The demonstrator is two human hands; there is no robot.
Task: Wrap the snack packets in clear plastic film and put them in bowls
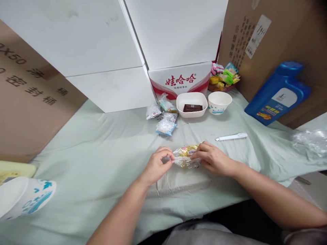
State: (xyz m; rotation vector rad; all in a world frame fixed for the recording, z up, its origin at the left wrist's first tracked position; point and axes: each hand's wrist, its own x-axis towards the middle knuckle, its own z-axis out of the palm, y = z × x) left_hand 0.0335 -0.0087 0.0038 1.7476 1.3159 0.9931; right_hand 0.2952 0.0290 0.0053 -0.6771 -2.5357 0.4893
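Note:
A small clear snack packet (pixel 186 155) with yellow contents lies on the pale green cloth (pixel 102 149) near the table's front edge. My left hand (pixel 157 164) pinches its left end with closed fingers. My right hand (pixel 212 158) grips its right end, fingers curled over it. Both hands rest low on the cloth.
Behind the hands lie a few small packets (pixel 165 117), a white square bowl (pixel 192 99) holding a brown bar, a round white bowl (pixel 219 102), a white cutter (pixel 231 137), a snack basket (pixel 223 79), a blue bottle (pixel 279 92) and cardboard boxes (pixel 30 102). A paper cup (pixel 25 197) sits at the lower left.

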